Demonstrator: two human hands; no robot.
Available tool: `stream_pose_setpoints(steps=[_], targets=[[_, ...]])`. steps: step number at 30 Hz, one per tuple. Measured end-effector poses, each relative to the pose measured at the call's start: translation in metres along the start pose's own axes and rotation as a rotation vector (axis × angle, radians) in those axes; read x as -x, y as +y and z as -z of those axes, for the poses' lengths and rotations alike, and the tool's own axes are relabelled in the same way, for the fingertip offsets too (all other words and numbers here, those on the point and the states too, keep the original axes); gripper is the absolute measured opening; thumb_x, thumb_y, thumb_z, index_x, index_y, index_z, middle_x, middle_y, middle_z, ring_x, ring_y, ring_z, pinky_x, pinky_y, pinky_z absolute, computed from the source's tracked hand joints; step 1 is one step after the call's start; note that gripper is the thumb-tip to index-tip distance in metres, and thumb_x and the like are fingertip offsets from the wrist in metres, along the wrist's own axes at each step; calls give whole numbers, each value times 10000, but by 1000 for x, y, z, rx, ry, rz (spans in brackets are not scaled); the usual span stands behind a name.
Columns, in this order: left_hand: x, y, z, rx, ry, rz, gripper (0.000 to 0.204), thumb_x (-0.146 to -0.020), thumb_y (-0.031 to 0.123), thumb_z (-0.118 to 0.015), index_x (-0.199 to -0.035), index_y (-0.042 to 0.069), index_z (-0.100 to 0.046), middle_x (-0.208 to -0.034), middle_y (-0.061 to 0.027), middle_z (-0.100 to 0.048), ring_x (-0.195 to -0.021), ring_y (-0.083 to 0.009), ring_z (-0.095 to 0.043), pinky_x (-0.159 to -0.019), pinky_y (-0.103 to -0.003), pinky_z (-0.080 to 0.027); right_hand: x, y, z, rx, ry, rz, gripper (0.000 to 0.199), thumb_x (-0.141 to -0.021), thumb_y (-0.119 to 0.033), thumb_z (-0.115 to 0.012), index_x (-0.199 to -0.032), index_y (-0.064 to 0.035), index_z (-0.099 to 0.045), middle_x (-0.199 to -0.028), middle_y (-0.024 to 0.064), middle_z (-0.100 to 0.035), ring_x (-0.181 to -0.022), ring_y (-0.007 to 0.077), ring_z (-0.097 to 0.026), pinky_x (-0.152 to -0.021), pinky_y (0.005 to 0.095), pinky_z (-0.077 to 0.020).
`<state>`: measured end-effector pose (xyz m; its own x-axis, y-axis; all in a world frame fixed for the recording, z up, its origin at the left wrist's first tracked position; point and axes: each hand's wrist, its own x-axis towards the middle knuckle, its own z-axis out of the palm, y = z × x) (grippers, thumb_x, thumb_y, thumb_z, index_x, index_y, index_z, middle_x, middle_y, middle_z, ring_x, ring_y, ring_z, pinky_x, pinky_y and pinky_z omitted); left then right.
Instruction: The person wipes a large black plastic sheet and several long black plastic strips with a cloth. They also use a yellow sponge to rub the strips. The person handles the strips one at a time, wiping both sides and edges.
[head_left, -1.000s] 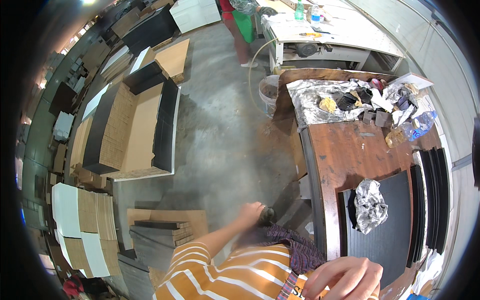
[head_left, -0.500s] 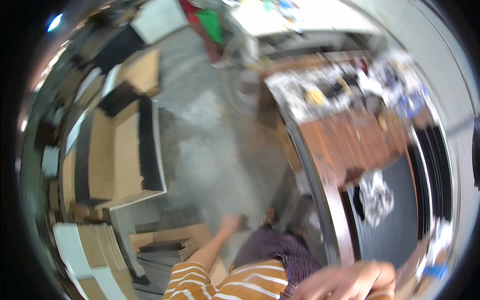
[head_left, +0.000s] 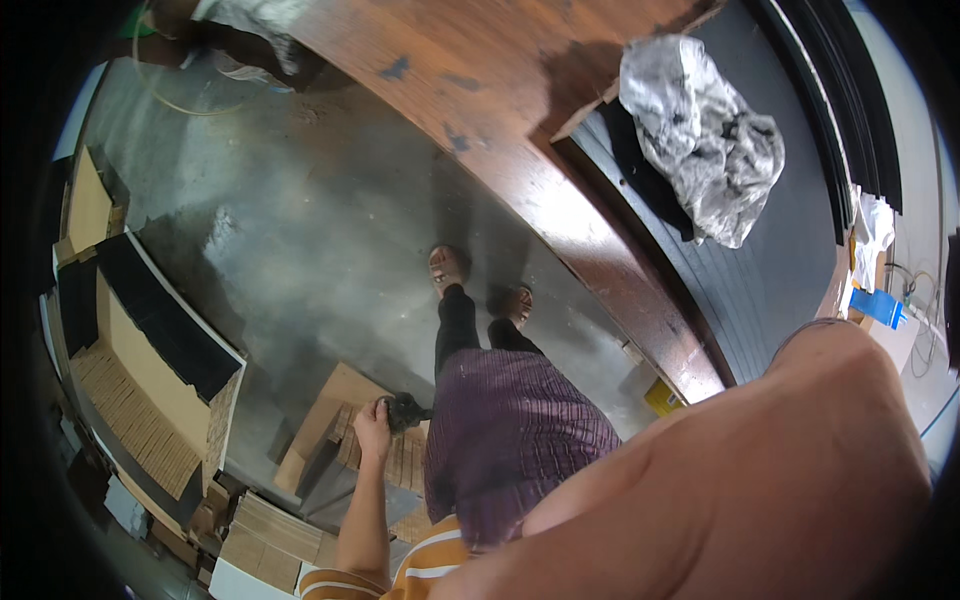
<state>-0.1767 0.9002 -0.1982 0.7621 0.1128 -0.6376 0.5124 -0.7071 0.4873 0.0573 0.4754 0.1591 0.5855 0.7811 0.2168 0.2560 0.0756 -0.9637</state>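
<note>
I look straight down at my purple skirt [head_left: 520, 430] and my sandalled feet [head_left: 447, 268] on the grey concrete floor. My left hand [head_left: 373, 425] hangs at my left side, closed around a small dark object [head_left: 406, 410], above flat cardboard pieces [head_left: 335, 400] lying on the floor. My right arm [head_left: 760, 480] fills the lower right, very close to the camera; its hand is out of view. To my right runs a brown wooden table [head_left: 560, 150] carrying a black ribbed sheet [head_left: 770, 270] with a crumpled grey-white wrap [head_left: 705, 135] on it.
Stacks of cardboard and black-faced boards [head_left: 150, 340] stand on the floor at the left. More cardboard bundles [head_left: 275, 530] lie near my left leg. A small yellow item [head_left: 662, 397] sits under the table edge, and a blue piece [head_left: 878, 305] lies at the far right.
The view has swung down and closer to the table and my feet. My left hand now hangs beside my skirt with a dark object in it. My right hand has left the picture.
</note>
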Motion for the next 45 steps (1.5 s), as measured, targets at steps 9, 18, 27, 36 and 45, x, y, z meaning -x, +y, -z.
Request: stream_pose_setpoints(steps=[9,18,27,36,45], targets=[[17,13,-68,-7,-149,150,262,-1008,175,-597,-995,-67,-697,-778,-181,-680,-710,-184,-608,-700,-364,-498,49,40,-3,118,84,-89,59,-762,-4,-695,-787,13,-645,-770,119,-571,-617,250,-551,-525,375,-425],[22,15,-72,53,-110,149,249,-998,162,-593,-962,-75,-662,-706,-197,-610,-660,-133,-538,-655,-363,-483,60,25,0,232,259,-263,76,-712,16,-670,-708,-9,-598,-730,92,-526,-570,228,-504,-478,366,-372],[1,31,-61,-17,-31,-3,292,-990,183,-606,-946,-105,-609,-701,-226,-550,-641,-204,-511,-636,-405,-467,60,-17,-9,788,175,88,98,-661,-82,-661,-694,-39,-579,-697,68,-469,-597,218,-490,-467,332,-377],[-9,77,-39,-91,7,-199,353,-978,302,-621,-955,-48,-668,-860,-285,-655,-814,-482,-632,-739,-491,-496,34,-144,-78,1467,-85,-145,188,-769,-234,-629,-767,-50,-668,-720,106,-608,-656,248,-600,-540,355,-495],[-17,118,3,-204,48,-315,302,-965,273,-608,-935,-13,-698,-862,-250,-671,-817,-405,-685,-704,-483,-509,32,-160,-102,1386,41,-168,198,-838,-201,-626,-789,-16,-673,-724,117,-612,-639,236,-606,-529,335,-502]])
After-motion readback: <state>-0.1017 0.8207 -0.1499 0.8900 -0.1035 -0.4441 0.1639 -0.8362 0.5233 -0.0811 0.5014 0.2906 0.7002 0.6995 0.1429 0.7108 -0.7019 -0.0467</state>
